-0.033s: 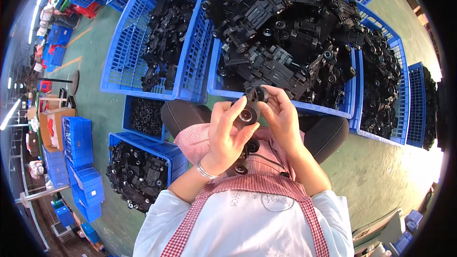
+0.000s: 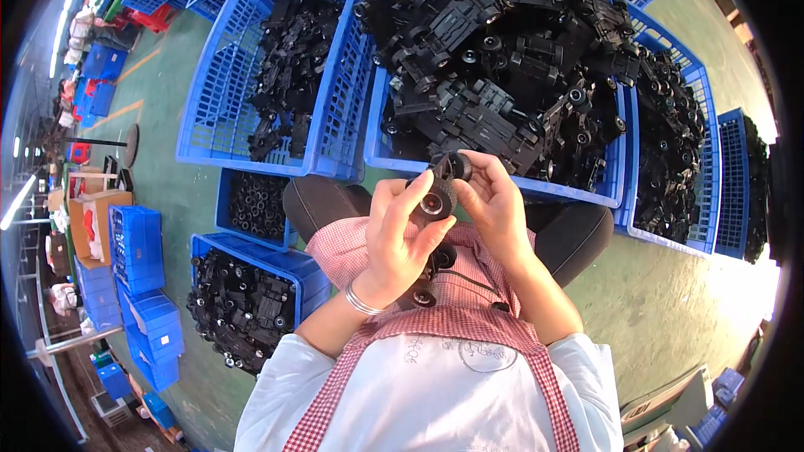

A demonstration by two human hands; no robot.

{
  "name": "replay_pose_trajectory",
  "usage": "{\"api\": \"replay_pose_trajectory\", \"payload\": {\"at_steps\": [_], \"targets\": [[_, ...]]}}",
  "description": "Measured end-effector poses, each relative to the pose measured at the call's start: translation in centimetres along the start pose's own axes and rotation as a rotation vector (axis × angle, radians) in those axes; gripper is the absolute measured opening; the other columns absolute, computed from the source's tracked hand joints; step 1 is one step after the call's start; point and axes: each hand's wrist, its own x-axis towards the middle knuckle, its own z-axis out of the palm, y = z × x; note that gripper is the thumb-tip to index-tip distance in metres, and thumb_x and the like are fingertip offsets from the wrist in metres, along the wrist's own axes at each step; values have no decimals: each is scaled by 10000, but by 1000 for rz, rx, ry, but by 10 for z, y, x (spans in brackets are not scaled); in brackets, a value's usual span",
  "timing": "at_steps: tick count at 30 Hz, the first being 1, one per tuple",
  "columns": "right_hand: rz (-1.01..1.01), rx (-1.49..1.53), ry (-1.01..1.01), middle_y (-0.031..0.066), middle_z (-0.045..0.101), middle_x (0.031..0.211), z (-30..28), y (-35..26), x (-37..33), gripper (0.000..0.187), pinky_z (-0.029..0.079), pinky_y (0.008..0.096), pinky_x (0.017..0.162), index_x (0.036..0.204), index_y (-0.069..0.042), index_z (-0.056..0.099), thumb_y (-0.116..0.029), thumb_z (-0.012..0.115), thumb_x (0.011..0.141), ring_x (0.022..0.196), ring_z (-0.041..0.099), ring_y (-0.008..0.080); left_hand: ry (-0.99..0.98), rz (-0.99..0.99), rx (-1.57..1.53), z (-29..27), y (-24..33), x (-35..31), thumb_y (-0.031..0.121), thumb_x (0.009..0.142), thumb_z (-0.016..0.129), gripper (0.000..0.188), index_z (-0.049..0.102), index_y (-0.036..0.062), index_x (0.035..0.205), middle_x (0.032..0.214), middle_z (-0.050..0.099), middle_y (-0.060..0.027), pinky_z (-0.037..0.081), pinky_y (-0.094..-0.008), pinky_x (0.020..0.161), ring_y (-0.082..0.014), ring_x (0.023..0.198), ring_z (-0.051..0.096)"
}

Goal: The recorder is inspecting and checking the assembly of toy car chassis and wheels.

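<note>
Black wheeled plastic part gripped by left hand and right hand, before blue crate.

Matt black plastic part (glossy wheel); checked cloth apron.

I sit over a green painted floor. 4 blue crates ring me, smaller blue bins stack at my left, daylight glares right.
</note>
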Motion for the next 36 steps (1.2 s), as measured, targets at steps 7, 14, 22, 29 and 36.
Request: {"api": "replay_pose_trajectory", "payload": {"at_steps": [7, 14, 22, 29, 36], "targets": [[-73, -255, -122, 65, 577, 1049, -12, -1, -1, 343, 431, 217, 857, 1186, 16, 454, 19, 539, 853, 978, 544, 96, 129, -107, -155, -1, 2, 2, 135, 788, 688, 500, 461, -8, 1211, 961, 521, -88, 475, -235, 681, -137, 787, 547], [-46, 26, -159, 106, 551, 1089, -14, 6, -1, 392, 420, 259, 906, 1240, 29, 396, -1, 518, 868, 1013, 529, 137, 71, -353, -417, -8, 1, 13, 153, 848, 627, 455, 425, 2, 1227, 1061, 522, -75, 445, -220, 780, -101, 905, 523], [-61, 24, -314, 99, 522, 1138, -33, -1, 0, 407, 405, 281, 926, 1232, 10, 410, -132, 568, 884, 1061, 501, 147, 54, -494, -666, -12, -3, 14, 159, 874, 585, 437, 403, 8, 1241, 1112, 507, -88, 424, -234, 829, -113, 956, 518], [-58, 154, -212, 76, 532, 1135, -26, 5, -4, 495, 381, 263, 941, 1210, 7, 409, -241, 624, 839, 1081, 501, 141, 43, -342, -485, -7, 8, 9, 255, 856, 620, 519, 400, -4, 1248, 1118, 518, -91, 403, -273, 881, -141, 997, 513], [-87, 112, -183, 99, 513, 1162, -18, 4, -11, 475, 369, 292, 965, 1275, 14, 349, -155, 563, 885, 1108, 478, 158, 11, -305, -527, -5, 2, 7, 105, 852, 613, 482, 387, -3, 1264, 1118, 506, -90, 451, -246, 825, -124, 965, 537]]}}
